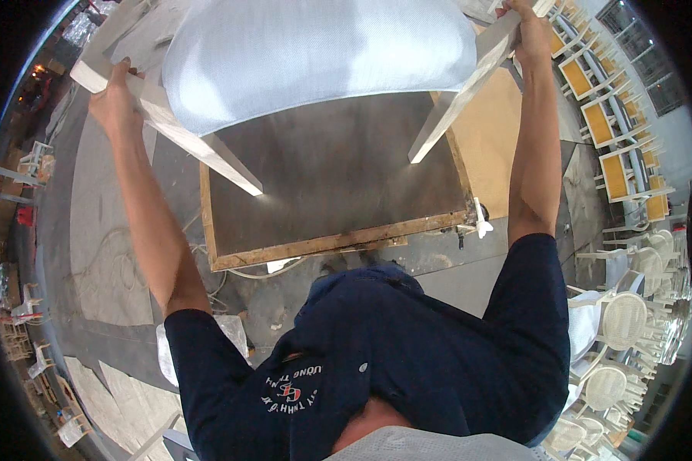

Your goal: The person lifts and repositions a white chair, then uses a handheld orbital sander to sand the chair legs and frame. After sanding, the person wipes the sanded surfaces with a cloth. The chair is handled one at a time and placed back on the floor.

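Overhead, a white-painted wooden chair with a pale blue-grey padded seat (315,58) is held up in the air by both hands, above a dark brown square work board with a worn wooden rim (338,184). The left hand (117,96) is wrapped tight around one white wooden leg near the seat's left side, and the right hand (530,31) is clenched on the opposite part of the frame at the seat's right side. Both arms reach up and forward at about equal stretch, so neither hand is clearly nearer; the chair lies straight ahead between them. Its seat runs broadside from hand to hand, while two free legs slant down toward the board, their tips well clear of its surface, one over the board's left edge and one near its right edge. Along the right side stand rows of unfinished chairs with yellow seat panels (607,123), and white round-backed chairs (623,323) crowd below them.
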Motion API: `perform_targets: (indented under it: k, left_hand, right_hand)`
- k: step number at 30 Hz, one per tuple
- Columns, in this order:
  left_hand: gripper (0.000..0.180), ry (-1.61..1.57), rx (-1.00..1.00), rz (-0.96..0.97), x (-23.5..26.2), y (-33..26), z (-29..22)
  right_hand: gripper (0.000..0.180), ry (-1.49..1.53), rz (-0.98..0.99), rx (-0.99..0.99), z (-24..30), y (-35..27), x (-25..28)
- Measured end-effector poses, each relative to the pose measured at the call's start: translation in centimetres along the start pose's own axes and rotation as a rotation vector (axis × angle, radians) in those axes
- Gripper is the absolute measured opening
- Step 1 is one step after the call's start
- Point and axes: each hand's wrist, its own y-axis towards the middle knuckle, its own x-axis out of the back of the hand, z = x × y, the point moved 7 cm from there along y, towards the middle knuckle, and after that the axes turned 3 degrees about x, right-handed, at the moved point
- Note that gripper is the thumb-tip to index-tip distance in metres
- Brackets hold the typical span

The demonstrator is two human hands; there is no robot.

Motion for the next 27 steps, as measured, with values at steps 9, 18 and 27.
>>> perform_targets:
  k: [9, 18, 27]
  left_hand:
    - [0.019, 0.078, -0.034, -0.014, 0.5, -0.2, -0.7]
    - [0.018, 0.063, 0.037, 0.014, 0.2, 0.0, -0.5]
    - [0.029, 0.118, 0.045, -0.066, 0.8, -0.5, 1.5]
  right_hand:
    - [0.020, -0.007, 0.052, 0.029, 3.6, -1.4, -1.3]
    - [0.022, -0.099, -0.031, 0.040, 3.9, -2.8, -1.4]
    - [0.027, -0.078, 0.137, 0.084, 1.2, -0.2, 1.6]
